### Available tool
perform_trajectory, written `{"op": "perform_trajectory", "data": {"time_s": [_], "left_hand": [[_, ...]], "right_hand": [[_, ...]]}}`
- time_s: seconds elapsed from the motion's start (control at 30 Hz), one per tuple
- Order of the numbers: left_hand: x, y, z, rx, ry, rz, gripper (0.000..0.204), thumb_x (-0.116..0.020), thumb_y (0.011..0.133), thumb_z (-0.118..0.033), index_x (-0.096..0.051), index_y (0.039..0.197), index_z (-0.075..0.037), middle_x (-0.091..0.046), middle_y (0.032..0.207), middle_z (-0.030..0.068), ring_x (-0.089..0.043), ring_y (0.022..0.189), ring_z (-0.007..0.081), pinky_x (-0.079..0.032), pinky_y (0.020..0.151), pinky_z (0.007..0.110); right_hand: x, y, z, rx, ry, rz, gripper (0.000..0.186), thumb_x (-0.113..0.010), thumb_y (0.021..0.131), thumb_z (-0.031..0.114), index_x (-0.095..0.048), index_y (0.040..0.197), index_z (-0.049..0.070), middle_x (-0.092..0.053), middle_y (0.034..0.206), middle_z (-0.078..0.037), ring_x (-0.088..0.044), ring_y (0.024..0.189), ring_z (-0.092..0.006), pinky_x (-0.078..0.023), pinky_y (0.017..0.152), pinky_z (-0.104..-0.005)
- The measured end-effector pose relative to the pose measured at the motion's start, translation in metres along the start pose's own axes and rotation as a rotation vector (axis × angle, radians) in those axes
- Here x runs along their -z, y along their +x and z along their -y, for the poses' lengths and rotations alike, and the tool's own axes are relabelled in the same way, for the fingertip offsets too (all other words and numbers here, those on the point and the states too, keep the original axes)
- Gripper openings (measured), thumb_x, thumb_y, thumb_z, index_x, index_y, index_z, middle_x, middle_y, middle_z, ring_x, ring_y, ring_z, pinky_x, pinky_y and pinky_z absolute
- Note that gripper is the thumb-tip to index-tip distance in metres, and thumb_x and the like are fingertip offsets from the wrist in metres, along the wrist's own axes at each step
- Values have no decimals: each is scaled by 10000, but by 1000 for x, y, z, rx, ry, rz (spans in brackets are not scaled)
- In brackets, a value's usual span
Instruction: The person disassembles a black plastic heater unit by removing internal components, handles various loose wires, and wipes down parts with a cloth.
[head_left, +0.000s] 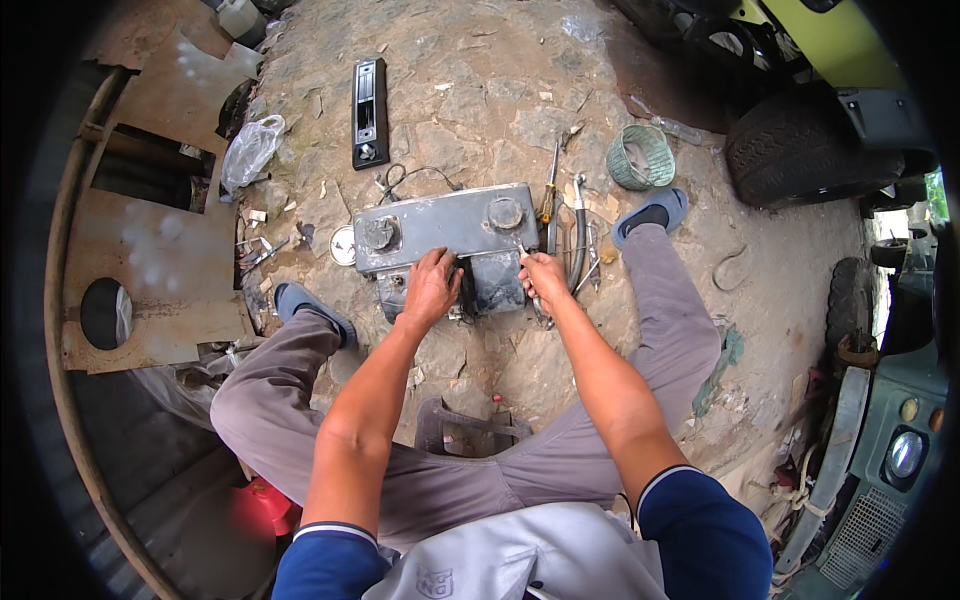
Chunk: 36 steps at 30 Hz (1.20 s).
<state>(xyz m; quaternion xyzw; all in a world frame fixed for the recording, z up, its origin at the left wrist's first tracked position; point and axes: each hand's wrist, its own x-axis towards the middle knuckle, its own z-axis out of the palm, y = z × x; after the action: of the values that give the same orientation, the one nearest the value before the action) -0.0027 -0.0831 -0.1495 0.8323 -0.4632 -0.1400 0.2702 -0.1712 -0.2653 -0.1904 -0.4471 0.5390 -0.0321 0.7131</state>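
A grey metal box with two round caps on top lies on the stony ground between my feet. My left hand rests on its near side, fingers spread over the metal and holding nothing. A dark part sits beside those fingertips. At the box's near right corner my right hand is closed round a slim metal tool, its pale tip showing at the fingers; the exact kind is hidden. Black wires come out behind the box.
A yellow-handled screwdriver, a black hose and wrenches lie right of the box. Farther off are a green woven basket and a long black panel. Rusty sheet metal stands left; a vehicle tyre is at right.
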Motion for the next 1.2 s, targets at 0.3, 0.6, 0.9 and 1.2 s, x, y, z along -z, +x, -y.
{"op": "perform_trajectory", "data": {"time_s": [0.3, 0.6, 0.9, 1.2], "left_hand": [[-45, 51, -24, 32, 21, 17, 481, -658, 911, -198, -547, 1346, -24, -470, 1448, 232, -416, 1376, 388, -334, 1123, 489], [-57, 82, -22, 112, 60, 62, 601, -663, 918, -308, -485, 1429, -46, -368, 1549, 204, -288, 1471, 347, -228, 1179, 557], [-71, 85, -21, 164, 111, 95, 758, -703, 861, -502, -473, 1449, -81, -320, 1579, 186, -228, 1493, 354, -174, 1184, 586], [-80, 88, -21, 177, 92, 47, 824, -701, 835, -565, -465, 1461, -84, -296, 1587, 205, -207, 1494, 373, -155, 1172, 616]], "right_hand": [[-4, -6, 5, 22, 54, 13, 201, -592, 991, 216, -601, 903, 36, -584, 671, -20, -477, 483, -70, -339, 398, -232], [-12, 6, 12, 3, 80, -25, 229, -593, 1000, 242, -595, 910, 31, -584, 666, -29, -486, 477, -78, -353, 392, -234], [-20, -2, 9, -62, 70, -51, 278, -565, 1017, 277, -583, 929, 14, -610, 672, -57, -512, 456, -98, -363, 370, -249], [1, 14, 26, -108, -112, 53, 290, -578, 1008, 286, -613, 885, 26, -563, 625, -20, -474, 454, -90, -345, 388, -254]]}}
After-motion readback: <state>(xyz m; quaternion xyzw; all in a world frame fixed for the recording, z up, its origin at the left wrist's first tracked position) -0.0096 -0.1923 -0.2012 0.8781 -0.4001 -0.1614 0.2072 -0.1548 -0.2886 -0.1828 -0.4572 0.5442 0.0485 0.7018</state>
